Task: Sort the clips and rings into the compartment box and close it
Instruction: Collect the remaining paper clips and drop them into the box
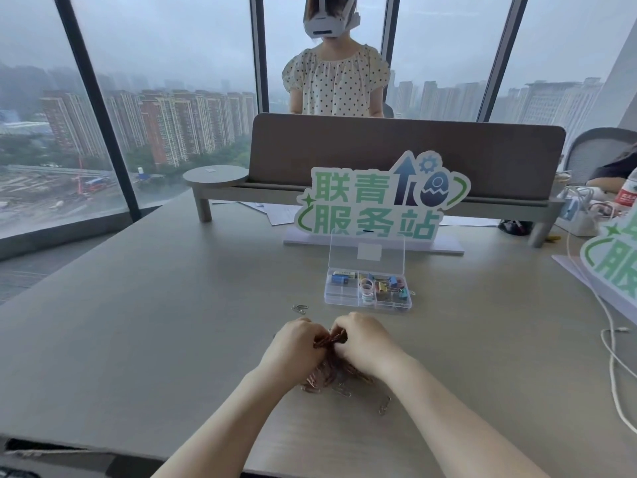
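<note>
A clear plastic compartment box (336, 298) stands on the table with its lid (366, 251) upright and open. Its compartments hold coloured binder clips, rings and a blue item. My left hand (296, 343) and my right hand (365, 338) meet in front of the box, both pinching a bunch of rose-gold paper clips (332, 340). More of these clips lie in a loose pile (324, 379) under my wrists. One stray clip (384, 405) lies to the right of the pile, and a silver clip (300, 308) lies left of the box.
A green and white sign (372, 201) on a base stands just behind the box. A desk shelf with a brown divider (396, 153) runs across the back, and a person stands beyond it. White cables (612, 346), a second sign and clutter lie at the right.
</note>
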